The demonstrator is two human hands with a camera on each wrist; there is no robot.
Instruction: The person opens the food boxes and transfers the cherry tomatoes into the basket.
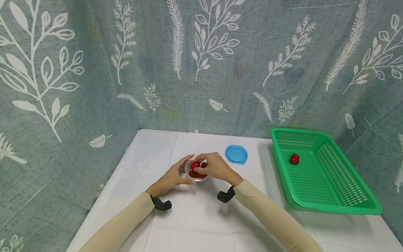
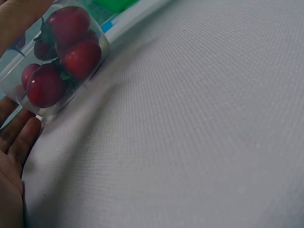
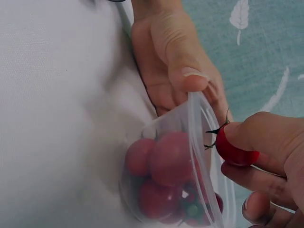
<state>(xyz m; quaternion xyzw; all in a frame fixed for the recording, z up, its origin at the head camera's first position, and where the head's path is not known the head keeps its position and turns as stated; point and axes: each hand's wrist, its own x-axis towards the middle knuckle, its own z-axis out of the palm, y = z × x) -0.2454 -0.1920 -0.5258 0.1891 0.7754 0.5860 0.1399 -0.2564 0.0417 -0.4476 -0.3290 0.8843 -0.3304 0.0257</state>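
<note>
A clear plastic container (image 3: pixel 154 127) with several red cherry tomatoes (image 2: pixel 80 59) in it stands on the white cloth. My left hand (image 1: pixel 172 177) holds it from the left side, the thumb on its rim and the fingers around the far side. In the right wrist view, my right hand (image 3: pixel 280 161) pinches a cherry tomato (image 3: pixel 236 151) with a green stem cap between thumb and fingers, right at the container's mouth. Part of the container is hidden by the hands in the head view.
A blue lid (image 1: pixel 236 154) lies on the cloth behind and right of the container. On the right stands a green plastic basket (image 1: pixel 330 182) with a few red tomatoes (image 1: pixel 294 159) inside. A patterned curtain (image 1: pixel 201 87) hangs behind the table and along its sides.
</note>
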